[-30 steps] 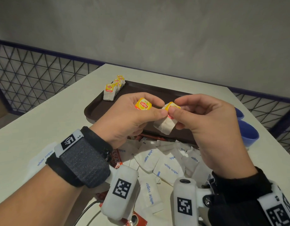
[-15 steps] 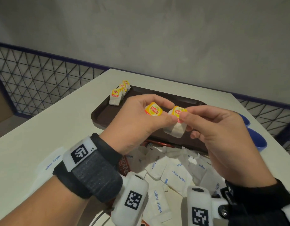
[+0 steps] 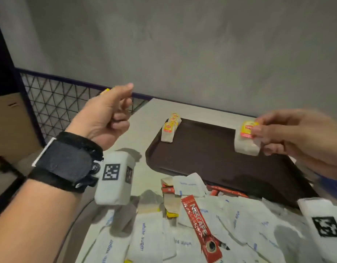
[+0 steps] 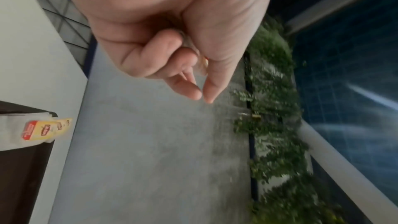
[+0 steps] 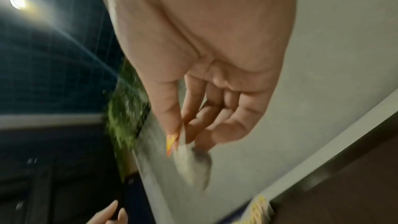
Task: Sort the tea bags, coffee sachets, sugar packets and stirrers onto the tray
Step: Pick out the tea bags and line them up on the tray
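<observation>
Left hand [image 3: 105,118]: curled, pinching yellow tag [image 3: 107,90] | Right hand [image 3: 296,135]: pinching tea bag [image 3: 247,141] above tray [image 3: 211,162] | Tea bags [image 3: 170,130]: tray's far-left corner

The two hands, which met mid-frame over the tray a second ago, have pulled wide apart. The left hand [image 3: 108,118] has swung to the upper left, fingers curled, a sliver of yellow tag [image 3: 107,90] showing at its top. The right hand [image 3: 296,135] has moved to the right edge, pinching a tea bag [image 3: 247,141] above the tray [image 3: 201,164].
</observation>
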Demonstrator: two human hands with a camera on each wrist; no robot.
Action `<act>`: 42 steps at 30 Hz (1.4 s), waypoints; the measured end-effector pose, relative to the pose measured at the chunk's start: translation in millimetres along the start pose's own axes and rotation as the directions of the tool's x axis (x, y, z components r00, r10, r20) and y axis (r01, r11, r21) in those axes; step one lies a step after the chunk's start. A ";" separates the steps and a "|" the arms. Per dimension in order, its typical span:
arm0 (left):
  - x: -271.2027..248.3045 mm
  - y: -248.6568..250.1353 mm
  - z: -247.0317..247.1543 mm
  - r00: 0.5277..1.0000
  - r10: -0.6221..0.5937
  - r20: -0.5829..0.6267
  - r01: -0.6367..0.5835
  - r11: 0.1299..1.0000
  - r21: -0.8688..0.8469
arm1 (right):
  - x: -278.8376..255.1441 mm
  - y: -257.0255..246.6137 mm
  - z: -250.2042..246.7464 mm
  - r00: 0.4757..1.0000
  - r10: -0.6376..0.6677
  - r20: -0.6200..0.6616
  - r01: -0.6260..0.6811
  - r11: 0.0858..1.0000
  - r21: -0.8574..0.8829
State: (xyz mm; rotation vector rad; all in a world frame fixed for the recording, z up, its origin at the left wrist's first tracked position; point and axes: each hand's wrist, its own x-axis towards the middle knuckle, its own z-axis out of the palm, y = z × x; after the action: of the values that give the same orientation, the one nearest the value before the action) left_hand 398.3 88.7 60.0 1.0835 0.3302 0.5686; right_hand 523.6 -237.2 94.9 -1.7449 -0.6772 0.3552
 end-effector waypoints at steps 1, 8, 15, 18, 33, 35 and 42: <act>3.4 -3.5 -5.6 0.999 -0.035 -0.003 0.035 0.999 -0.021 | 12.8 -7.9 12.1 0.995 0.044 0.094 -0.038 0.997 -0.064; 12.2 -31.8 -19.8 0.962 -0.273 0.027 0.272 0.962 0.015 | 108.9 -1.2 102.4 0.919 0.228 0.321 -0.062 0.889 -0.453; 18.7 -37.4 -28.5 0.930 -0.366 0.020 0.366 0.926 -0.093 | 170.6 38.7 138.6 0.920 0.293 0.260 -0.175 0.902 -0.395; 23.0 -39.2 -30.5 0.927 -0.375 0.014 0.373 0.918 -0.138 | 180.3 46.8 144.1 0.913 0.332 0.235 -0.217 0.886 -0.409; 25.3 -43.0 -21.2 0.976 -0.217 -0.018 0.218 0.969 0.118 | 177.2 21.9 132.0 0.960 0.280 0.024 -0.227 0.823 -0.520; 20.4 -41.6 -17.3 0.984 -0.180 0.013 0.174 0.968 0.181 | 153.4 3.3 120.6 0.962 0.265 0.063 -0.212 0.876 -0.434; -22.2 -24.7 22.6 0.944 -0.167 0.284 0.048 0.923 0.381 | 22.6 -10.1 71.6 0.940 0.237 0.245 -0.267 0.959 0.098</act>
State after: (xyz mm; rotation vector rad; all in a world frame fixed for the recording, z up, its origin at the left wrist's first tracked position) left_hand 398.7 50.5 47.3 1.4889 0.2214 0.2282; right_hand 498.5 -166.1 86.8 -1.6825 -0.5792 0.7740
